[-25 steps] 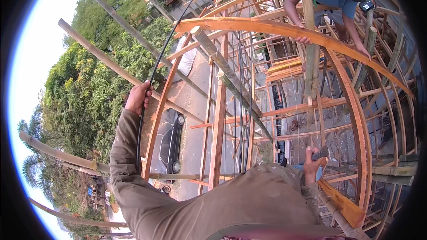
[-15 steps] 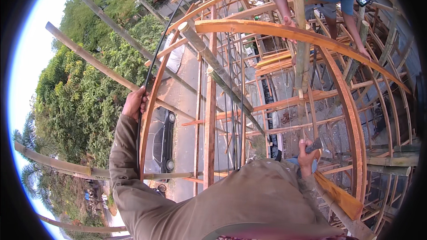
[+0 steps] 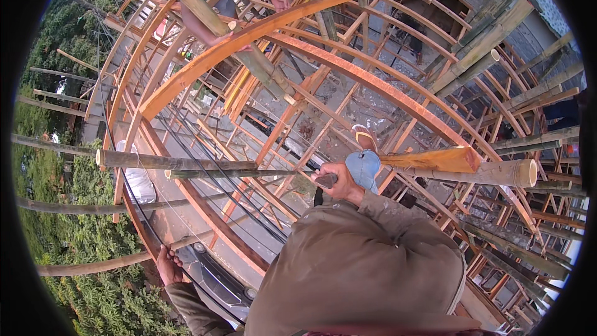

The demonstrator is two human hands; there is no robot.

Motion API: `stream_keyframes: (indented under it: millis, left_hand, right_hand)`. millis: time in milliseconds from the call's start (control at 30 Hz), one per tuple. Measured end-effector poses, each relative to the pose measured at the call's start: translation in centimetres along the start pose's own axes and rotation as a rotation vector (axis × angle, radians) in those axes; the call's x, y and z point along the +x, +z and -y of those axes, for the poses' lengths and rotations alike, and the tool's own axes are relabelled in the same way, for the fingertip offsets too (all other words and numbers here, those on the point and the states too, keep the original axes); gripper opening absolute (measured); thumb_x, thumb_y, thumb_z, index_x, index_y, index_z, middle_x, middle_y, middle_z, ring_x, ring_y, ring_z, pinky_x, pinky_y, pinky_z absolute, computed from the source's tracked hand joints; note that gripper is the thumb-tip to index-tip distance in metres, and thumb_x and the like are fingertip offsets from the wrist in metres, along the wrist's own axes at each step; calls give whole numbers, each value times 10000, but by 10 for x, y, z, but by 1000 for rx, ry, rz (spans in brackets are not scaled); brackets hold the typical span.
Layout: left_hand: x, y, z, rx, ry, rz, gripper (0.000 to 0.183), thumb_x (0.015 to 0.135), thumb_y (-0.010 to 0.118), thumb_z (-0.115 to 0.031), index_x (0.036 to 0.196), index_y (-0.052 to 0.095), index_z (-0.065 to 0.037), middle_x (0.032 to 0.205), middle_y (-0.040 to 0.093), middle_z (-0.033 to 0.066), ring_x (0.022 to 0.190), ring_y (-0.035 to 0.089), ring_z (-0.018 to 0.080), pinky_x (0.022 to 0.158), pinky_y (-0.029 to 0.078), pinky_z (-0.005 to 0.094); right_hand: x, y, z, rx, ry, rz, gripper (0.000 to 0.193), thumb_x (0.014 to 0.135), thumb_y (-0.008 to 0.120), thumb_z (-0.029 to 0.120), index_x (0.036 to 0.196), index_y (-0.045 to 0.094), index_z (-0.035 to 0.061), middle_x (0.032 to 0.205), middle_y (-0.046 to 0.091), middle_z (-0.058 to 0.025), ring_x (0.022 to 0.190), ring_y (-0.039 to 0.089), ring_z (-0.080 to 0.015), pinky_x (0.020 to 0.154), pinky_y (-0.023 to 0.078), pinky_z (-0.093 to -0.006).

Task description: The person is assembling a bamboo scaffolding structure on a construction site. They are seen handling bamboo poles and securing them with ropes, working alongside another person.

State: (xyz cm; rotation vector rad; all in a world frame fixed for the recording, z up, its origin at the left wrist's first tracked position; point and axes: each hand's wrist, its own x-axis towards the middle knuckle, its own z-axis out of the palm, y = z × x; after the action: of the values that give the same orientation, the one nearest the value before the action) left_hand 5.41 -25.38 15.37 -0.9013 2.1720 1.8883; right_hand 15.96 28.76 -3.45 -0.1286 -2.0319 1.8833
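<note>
At the lower left, my left hand [image 3: 168, 266] is closed around a black cable [image 3: 140, 214], right beside a curved wooden rib [image 3: 142, 227]. My right hand [image 3: 341, 182], near the middle, grips a tool by its dark handle [image 3: 326, 180]; its blunt end faces up and the rest is hidden. Farther off, a long curved wooden beam [image 3: 205, 70] arches across the top. A co-worker's two hands [image 3: 280, 2] are at that beam, one of them partly behind it.
I am high up in a timber and bamboo frame. A thick bamboo pole [image 3: 180, 160] juts in from the left. An orange plank [image 3: 435, 159] lies along another bamboo pole [image 3: 497, 174] at right. Below are a dark car [image 3: 214, 277] and trees [image 3: 106, 292].
My view has swung to the right, so the co-worker and curved beam now appear farther left. My left hand sits lower in view, still at the cable; my right hand still grips the tool.
</note>
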Motion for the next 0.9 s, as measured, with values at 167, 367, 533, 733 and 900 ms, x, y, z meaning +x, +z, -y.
stream_keyframes:
  millis: [167,367,533,733,900]
  left_hand:
    - [12,13,36,1,1,-52,260,984,561,-339,1019,605,-86,687,481,-43,506,434,57,427,333,198]
    - [13,25,53,128,184,-163,224,974,594,-297,966,623,-75,680,454,-32,477,389,40,393,293,194]
    - [27,16,69,261,275,-209,330,952,617,-336,1135,562,-68,746,561,11,478,402,54,395,293,208]
    - [45,9,100,513,398,-332,585,942,626,-359,1357,424,0,1033,643,191,839,653,246,667,505,371]
    - [9,53,105,1101,863,-525,632,906,605,-402,1367,429,-7,1318,512,250,1151,538,432,927,455,524]
  right_hand:
    - [-9,-5,9,-1,17,11,403,851,729,175,600,452,23,536,386,-44,512,331,-109,465,283,-323]
    - [-9,-7,19,-39,62,-30,349,848,730,198,635,536,0,541,482,-132,475,439,-194,483,351,-339]
    - [-12,-8,8,-19,81,-33,397,880,680,207,602,481,6,528,419,-95,504,376,-135,477,333,-337]
    - [-12,-5,-4,-39,16,-69,403,884,670,223,600,473,17,531,396,-101,497,346,-193,473,324,-348]
    - [-10,-2,-4,-27,4,-59,391,862,687,208,602,461,22,554,378,-132,522,332,-251,482,320,-364]
